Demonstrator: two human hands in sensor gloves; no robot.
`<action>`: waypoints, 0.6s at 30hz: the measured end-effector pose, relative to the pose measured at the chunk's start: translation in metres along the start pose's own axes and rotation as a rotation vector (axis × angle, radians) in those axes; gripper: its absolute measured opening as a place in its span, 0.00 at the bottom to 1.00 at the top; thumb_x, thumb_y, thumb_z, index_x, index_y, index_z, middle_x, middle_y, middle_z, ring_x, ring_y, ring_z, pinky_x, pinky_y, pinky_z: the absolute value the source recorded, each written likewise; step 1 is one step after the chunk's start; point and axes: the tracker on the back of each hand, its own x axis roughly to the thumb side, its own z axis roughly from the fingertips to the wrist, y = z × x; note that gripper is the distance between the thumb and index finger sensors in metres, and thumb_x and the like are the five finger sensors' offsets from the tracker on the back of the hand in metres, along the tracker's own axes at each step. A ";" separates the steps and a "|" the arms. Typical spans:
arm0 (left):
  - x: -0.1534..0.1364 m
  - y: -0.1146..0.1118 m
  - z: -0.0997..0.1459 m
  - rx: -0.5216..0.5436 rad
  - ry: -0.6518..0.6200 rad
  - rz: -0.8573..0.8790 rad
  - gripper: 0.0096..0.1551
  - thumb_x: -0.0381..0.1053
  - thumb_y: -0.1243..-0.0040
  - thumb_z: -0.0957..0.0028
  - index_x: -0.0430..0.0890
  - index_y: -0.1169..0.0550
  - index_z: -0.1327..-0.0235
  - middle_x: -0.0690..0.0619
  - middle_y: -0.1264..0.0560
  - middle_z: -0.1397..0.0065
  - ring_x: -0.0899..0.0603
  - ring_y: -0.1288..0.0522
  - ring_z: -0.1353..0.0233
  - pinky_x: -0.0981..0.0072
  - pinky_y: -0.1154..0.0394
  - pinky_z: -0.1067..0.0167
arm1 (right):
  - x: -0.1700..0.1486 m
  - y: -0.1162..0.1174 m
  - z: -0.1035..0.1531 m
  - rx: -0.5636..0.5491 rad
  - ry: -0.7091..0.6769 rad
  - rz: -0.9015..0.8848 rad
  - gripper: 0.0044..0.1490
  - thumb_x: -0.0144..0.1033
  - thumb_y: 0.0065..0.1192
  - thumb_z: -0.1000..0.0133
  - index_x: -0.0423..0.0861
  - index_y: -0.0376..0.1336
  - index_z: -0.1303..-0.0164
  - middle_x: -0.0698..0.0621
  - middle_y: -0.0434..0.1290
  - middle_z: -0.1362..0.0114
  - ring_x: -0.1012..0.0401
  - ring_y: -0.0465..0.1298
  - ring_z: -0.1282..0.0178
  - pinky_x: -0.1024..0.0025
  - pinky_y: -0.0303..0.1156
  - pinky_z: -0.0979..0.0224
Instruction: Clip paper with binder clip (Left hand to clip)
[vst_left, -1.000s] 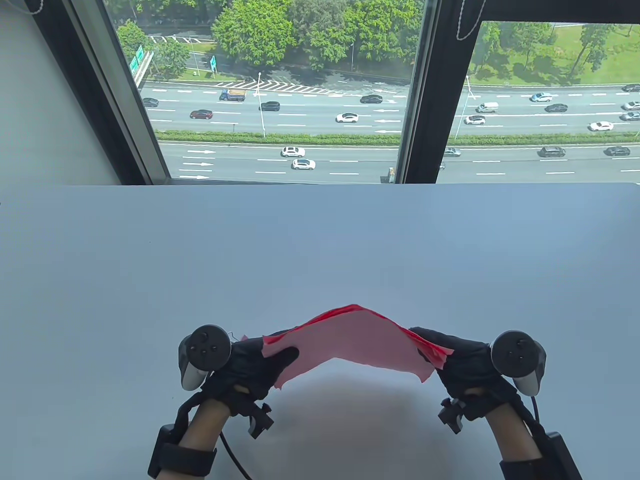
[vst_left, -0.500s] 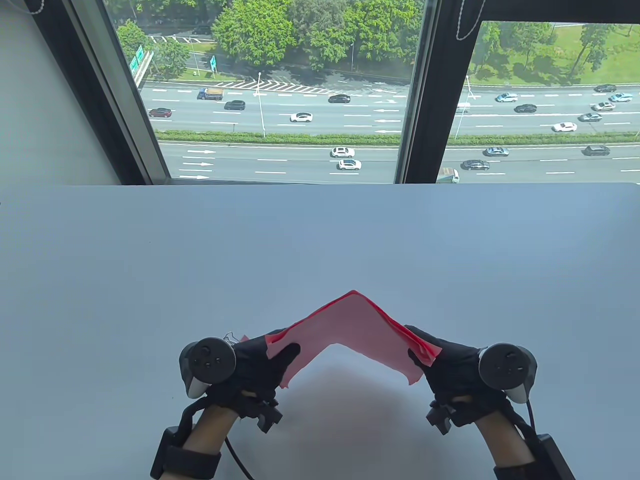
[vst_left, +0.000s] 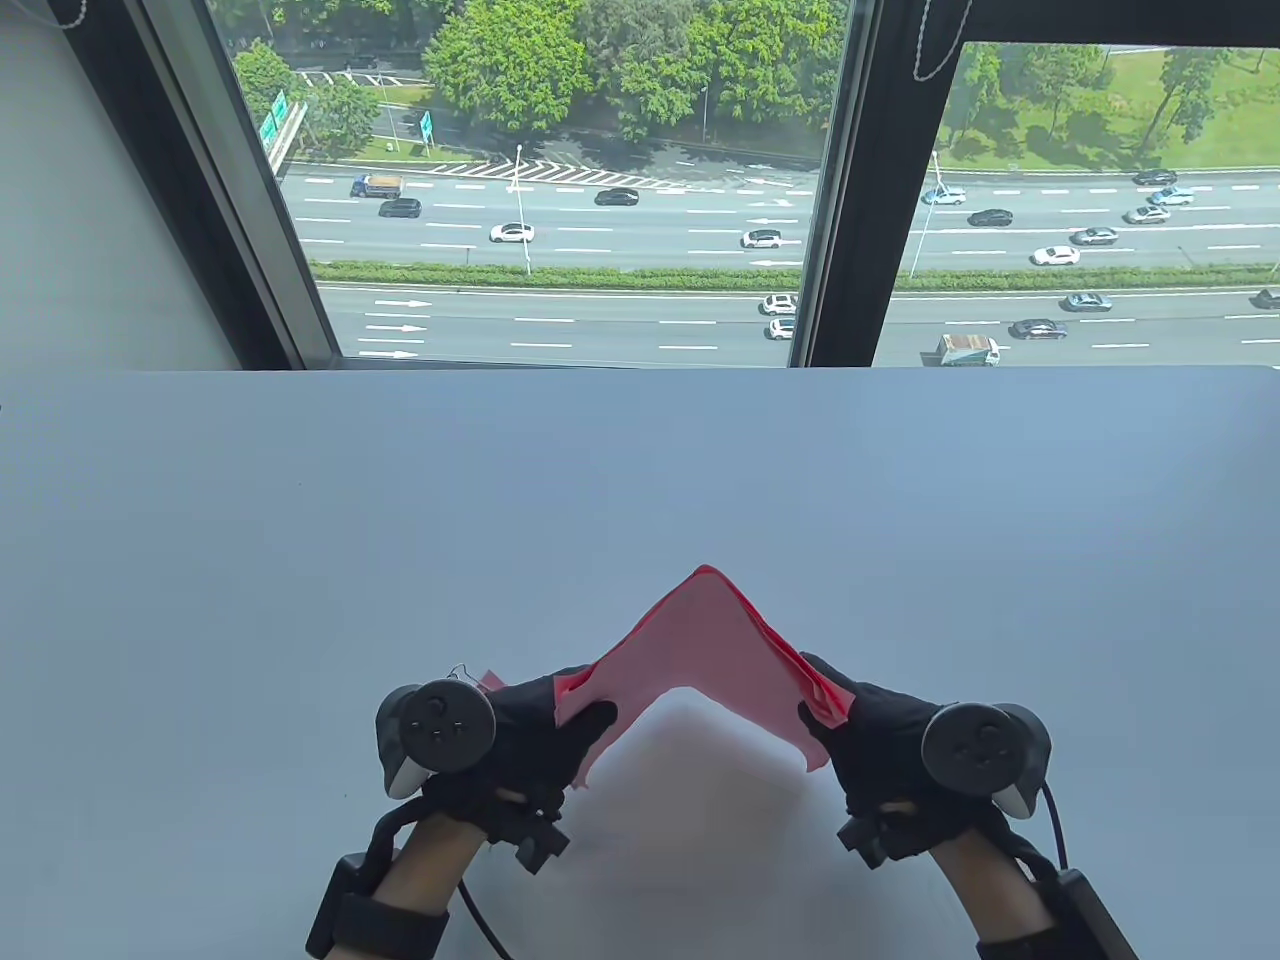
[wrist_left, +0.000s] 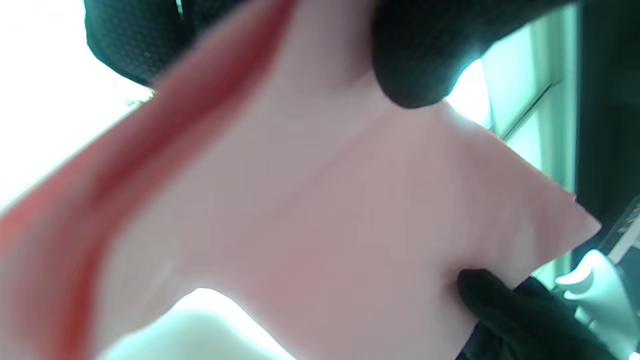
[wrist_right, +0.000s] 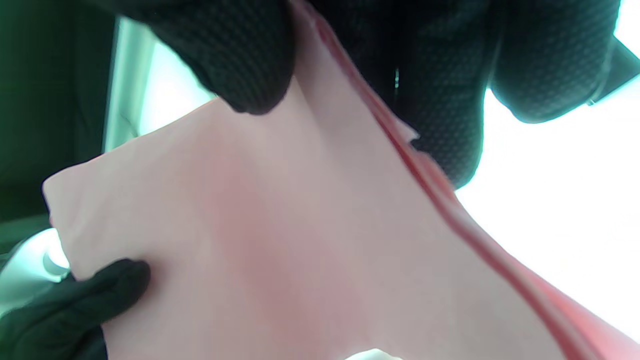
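Note:
A pink-red sheet of paper (vst_left: 700, 640) is held above the table, bent upward into a peaked arch. My left hand (vst_left: 560, 715) pinches its left end between thumb and fingers. My right hand (vst_left: 830, 710) pinches its right end. In the left wrist view the paper (wrist_left: 310, 200) fills the frame with my gloved thumb (wrist_left: 415, 75) on it. In the right wrist view the paper (wrist_right: 280, 225) shows with my thumb (wrist_right: 240, 65) pressing it. A thin wire shape shows by my left hand (vst_left: 462, 672); I cannot tell if it is the binder clip.
The pale grey table (vst_left: 640, 480) stretches to the window at the back. A window frame post (vst_left: 850, 180) stands beyond the far edge.
Both hands have moved toward each other. The paper has buckled from a low arch into a sharp tall peak.

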 end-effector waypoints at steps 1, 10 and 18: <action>-0.006 -0.004 0.000 -0.059 0.081 -0.024 0.35 0.59 0.37 0.48 0.50 0.25 0.27 0.46 0.19 0.30 0.36 0.18 0.37 0.37 0.27 0.39 | -0.003 0.003 0.000 0.025 0.004 0.000 0.34 0.41 0.68 0.49 0.39 0.69 0.34 0.43 0.83 0.43 0.44 0.85 0.49 0.43 0.75 0.44; -0.010 -0.007 -0.001 -0.089 0.095 0.019 0.32 0.56 0.39 0.47 0.52 0.24 0.28 0.47 0.19 0.30 0.35 0.19 0.35 0.36 0.28 0.38 | -0.003 0.005 -0.001 0.055 0.033 -0.002 0.33 0.40 0.68 0.49 0.39 0.69 0.34 0.43 0.83 0.42 0.44 0.84 0.48 0.42 0.74 0.43; -0.007 -0.007 -0.002 -0.074 0.107 0.022 0.32 0.56 0.41 0.47 0.52 0.25 0.27 0.46 0.20 0.30 0.35 0.19 0.35 0.37 0.28 0.39 | -0.003 0.004 -0.002 0.015 0.005 -0.025 0.33 0.40 0.68 0.49 0.39 0.69 0.34 0.43 0.83 0.42 0.44 0.84 0.48 0.42 0.74 0.43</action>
